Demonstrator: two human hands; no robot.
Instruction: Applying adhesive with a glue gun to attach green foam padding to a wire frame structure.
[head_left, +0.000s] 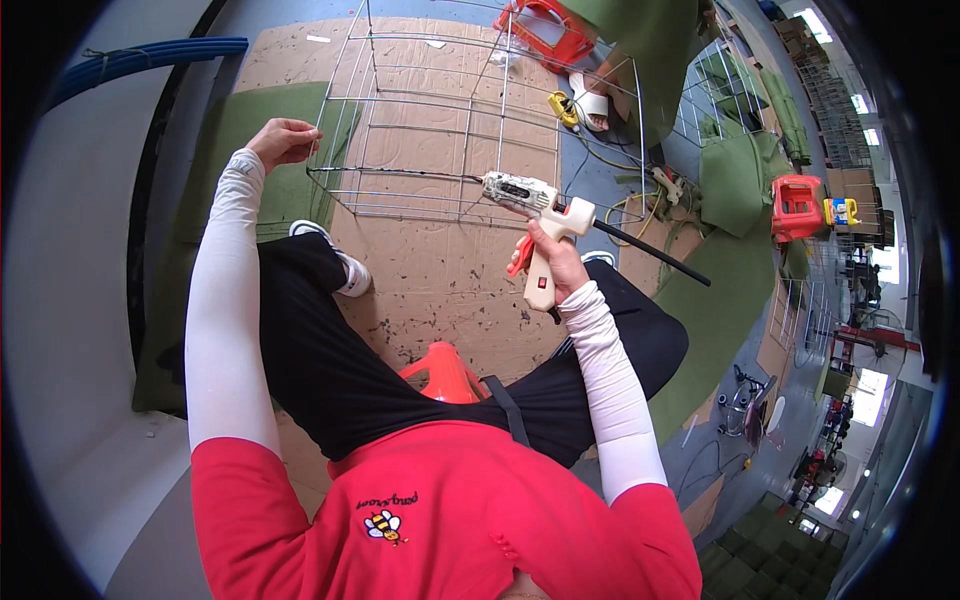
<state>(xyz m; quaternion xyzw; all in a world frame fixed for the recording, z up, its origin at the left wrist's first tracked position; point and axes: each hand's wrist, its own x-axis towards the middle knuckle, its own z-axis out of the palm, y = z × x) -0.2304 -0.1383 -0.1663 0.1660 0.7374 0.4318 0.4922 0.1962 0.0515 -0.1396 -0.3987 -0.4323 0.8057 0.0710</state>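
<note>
You are gluing: your right hand (556, 258) grips the cream hot-glue gun with its orange trigger (537, 225), nozzle at the near rail of the thin wire-grid frame (440, 120), while your left hand (285, 140) pinches the frame's left corner. Next, I judge, squeeze steadily along that rail.

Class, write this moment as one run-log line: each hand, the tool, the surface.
left hand: pinches wire frame corner | right hand: grips glue gun, nozzle at frame wire | surface: cardboard sheet on floor
</note>
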